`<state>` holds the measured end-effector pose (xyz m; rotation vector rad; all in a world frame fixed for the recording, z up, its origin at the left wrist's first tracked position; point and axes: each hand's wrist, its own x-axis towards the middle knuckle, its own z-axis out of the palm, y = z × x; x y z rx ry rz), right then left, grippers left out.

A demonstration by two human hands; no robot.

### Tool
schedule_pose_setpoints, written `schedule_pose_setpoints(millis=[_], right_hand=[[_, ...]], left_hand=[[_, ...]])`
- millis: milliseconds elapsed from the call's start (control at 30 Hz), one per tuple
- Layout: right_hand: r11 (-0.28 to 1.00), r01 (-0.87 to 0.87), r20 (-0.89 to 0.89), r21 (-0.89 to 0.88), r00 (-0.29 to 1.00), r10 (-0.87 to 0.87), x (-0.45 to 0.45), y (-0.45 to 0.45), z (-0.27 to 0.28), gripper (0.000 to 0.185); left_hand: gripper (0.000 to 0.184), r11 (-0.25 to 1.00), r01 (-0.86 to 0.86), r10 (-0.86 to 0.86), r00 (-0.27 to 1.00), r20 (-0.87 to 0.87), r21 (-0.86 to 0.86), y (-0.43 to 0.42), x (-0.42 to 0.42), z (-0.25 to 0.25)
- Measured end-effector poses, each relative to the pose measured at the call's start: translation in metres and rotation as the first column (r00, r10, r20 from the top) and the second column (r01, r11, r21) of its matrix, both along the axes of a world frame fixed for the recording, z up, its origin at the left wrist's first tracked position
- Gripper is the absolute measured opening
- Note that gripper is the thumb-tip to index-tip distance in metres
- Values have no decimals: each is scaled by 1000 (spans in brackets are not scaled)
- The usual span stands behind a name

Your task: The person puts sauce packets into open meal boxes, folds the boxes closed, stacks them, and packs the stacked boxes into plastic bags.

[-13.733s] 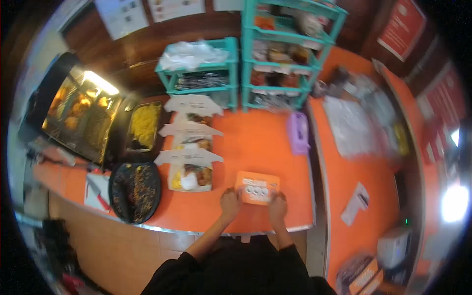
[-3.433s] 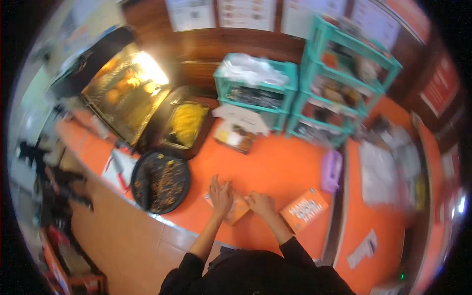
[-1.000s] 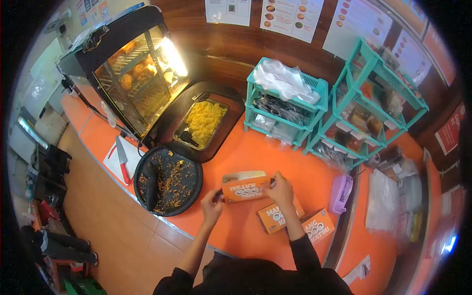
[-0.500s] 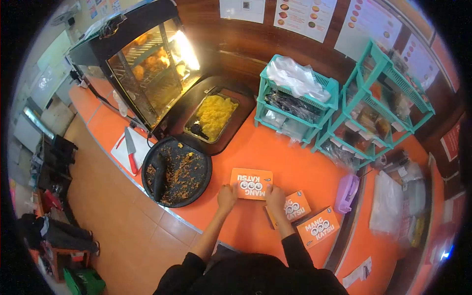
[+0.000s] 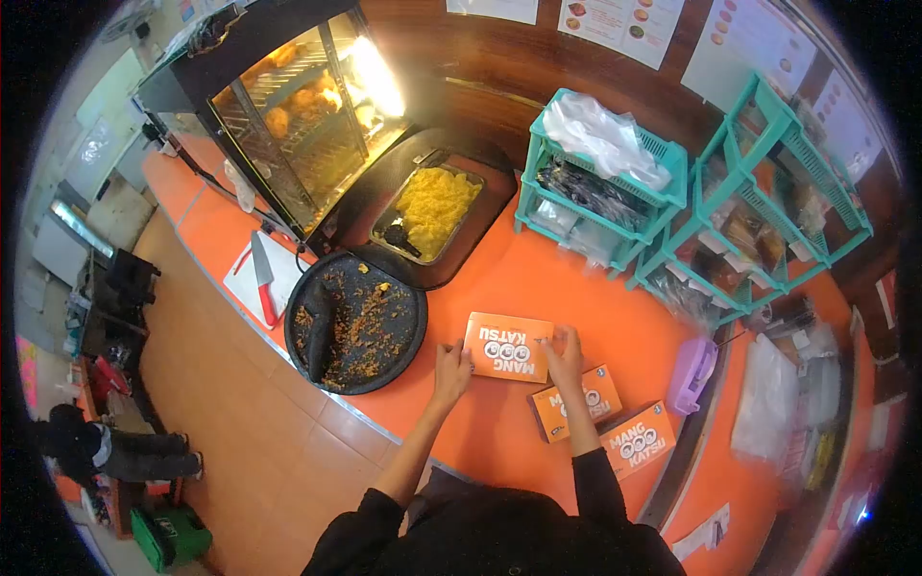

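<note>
Our orange rectangular cardboard box (image 5: 508, 346), held at both ends!
Right of the round black bowl (image 5: 415, 322), our left hand (image 5: 451, 372) and right hand (image 5: 567, 363) pinch it between fingers; light, even pressure should keep it square.

The right arm (image 5: 580, 418) crosses the middle box (image 5: 546, 405), hiding part of its lettering. The contents of the upper box (image 5: 509, 347) are hidden. The top edge cuts off the wall poster (image 5: 622, 27); its fine print is too small to read. The yellow item (image 5: 821, 460) at far right is blurred.
</note>
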<state>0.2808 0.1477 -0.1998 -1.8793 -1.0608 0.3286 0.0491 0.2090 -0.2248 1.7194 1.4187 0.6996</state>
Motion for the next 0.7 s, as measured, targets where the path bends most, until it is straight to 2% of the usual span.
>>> schedule_pose_setpoints(millis=[33, 67, 100, 133, 167, 233, 267, 300, 333, 367, 433, 467, 500, 533, 567, 600, 633, 667, 700], right_hand=[[1000, 1, -2, -3, 1000, -1, -8, 7, 11, 28], [995, -32, -5, 97, 999, 33, -16, 13, 22, 28], [979, -61, -6, 193, 998, 63, -24, 18, 28, 28], [981, -50, -8, 187, 999, 52, -28, 20, 23, 28], [978, -22, -10, 208, 1000, 24, -31, 23, 18, 22], [974, 24, -7, 225, 1000, -23, -32, 24, 14, 17], [984, 37, -82, 172, 996, -23, -31, 23, 12, 15], [992, 48, -158, 117, 987, -29, -31, 21, 8, 14], [985, 75, -55, 157, 996, -67, -31, 23, 4, 15], [985, 93, -56, 145, 995, -86, -30, 22, 0, 15], [986, 95, 103, 140, 989, -110, -24, 26, -16, 15], [978, 96, 97, 186, 989, -115, -21, 29, -25, 16], [976, 113, 97, 189, 986, -133, -20, 31, -20, 16], [977, 80, -194, 196, 980, -42, -19, 33, -16, 16], [975, 53, -466, 216, 883, 55, -20, 33, -12, 16], [974, 73, -464, 214, 885, 36, -19, 33, -9, 16], [997, -1, -285, 82, 958, 25, -19, 33, -7, 17], [997, -44, -97, -70, 995, 38, -18, 30, -5, 18], [997, -11, -90, -74, 996, 5, -20, 25, 7, 18]], left_hand=[[44, 997, 6, -7, 1000, 9, 78, 3, 3, 6], [44, 997, 9, -10, 1000, 7, 74, 8, 9, 13], [42, 986, -21, -5, 988, 156, 165, 11, 19, 34], [40, 967, -62, -16, 953, 303, 247, 15, 26, 42], [40, 969, -49, -27, 952, 303, 241, 19, 30, 44], [30, 933, -71, -11, 974, 226, 353, 27, 37, 39], [30, 936, -52, -30, 974, 227, 347, 29, 39, 36], [25, 941, -44, 5, 993, 115, 336, 29, 39, 34], [22, 945, -36, 39, 999, -1, 324, 28, 39, 32], [22, 950, -19, 21, 1000, -2, 313, 28, 39, 30], [21, 943, -73, 76, 997, 5, 325, 35, 40, 14], [19, 941, -98, 50, 987, 153, 325, 42, 38, 0], [19, 942, -81, 32, 988, 154, 327, 46, 39, 7], [19, 971, -88, 4, 936, 352, 222, 49, 42, 13], [20, 992, -68, -1, 845, 535, 111, 52, 44, 20], [27, 974, 65, -141, 922, 359, 216, 60, 40, 20], [27, 973, 86, -161, 919, 361, 214, 61, 48, 31], [27, 932, 96, -94, 995, -24, 350, 60, 58, 44], [28, 866, 163, 35, 923, -384, 473, 55, 71, 52]])
